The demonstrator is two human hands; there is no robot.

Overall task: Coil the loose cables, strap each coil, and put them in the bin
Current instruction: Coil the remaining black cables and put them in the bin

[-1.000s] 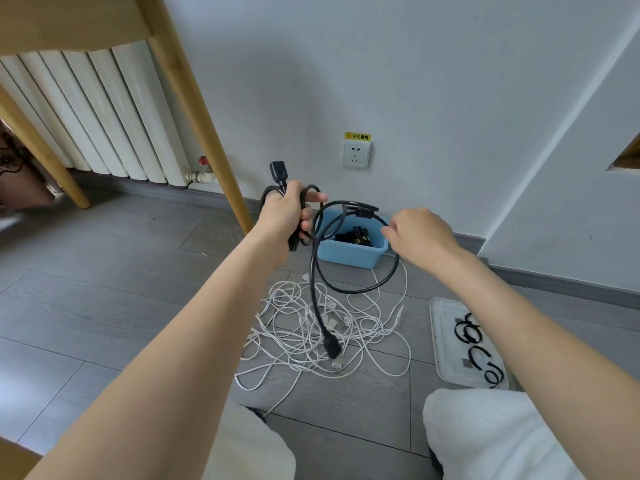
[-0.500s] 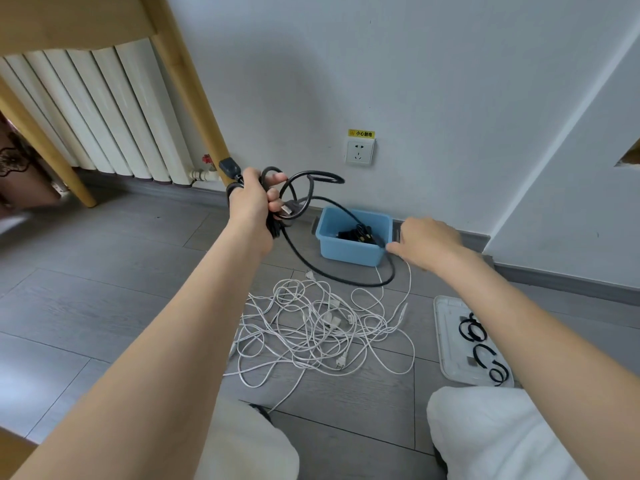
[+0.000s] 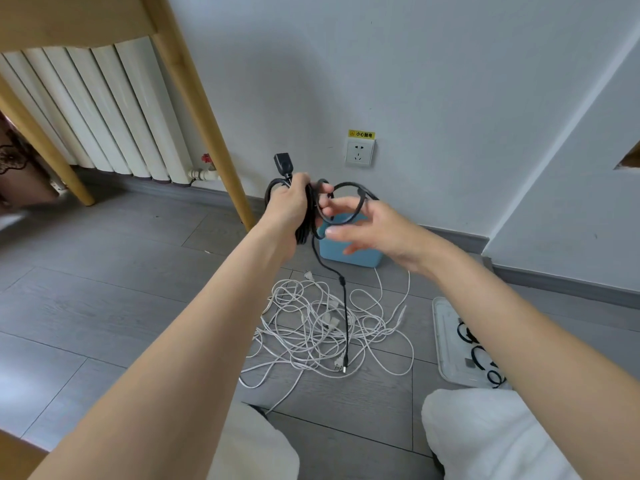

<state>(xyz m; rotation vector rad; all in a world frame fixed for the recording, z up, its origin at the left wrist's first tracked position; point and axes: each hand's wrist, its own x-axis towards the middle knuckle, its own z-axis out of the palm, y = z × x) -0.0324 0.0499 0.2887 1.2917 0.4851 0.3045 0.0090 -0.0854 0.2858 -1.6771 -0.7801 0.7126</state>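
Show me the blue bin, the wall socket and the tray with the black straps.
blue bin (image 3: 349,254), head view, front wall below the right hand.
wall socket (image 3: 359,152), head view, middle of faceplate.
tray (image 3: 445,341), head view, bare left part.

A black cable (image 3: 313,216) is partly coiled in loops gripped in my left hand (image 3: 289,209), its plug end sticking up and its free tail hanging to the floor. Below lies a tangled heap of white cables (image 3: 322,323). Behind stands a blue bin (image 3: 349,252); black straps (image 3: 479,355) lie to the right.
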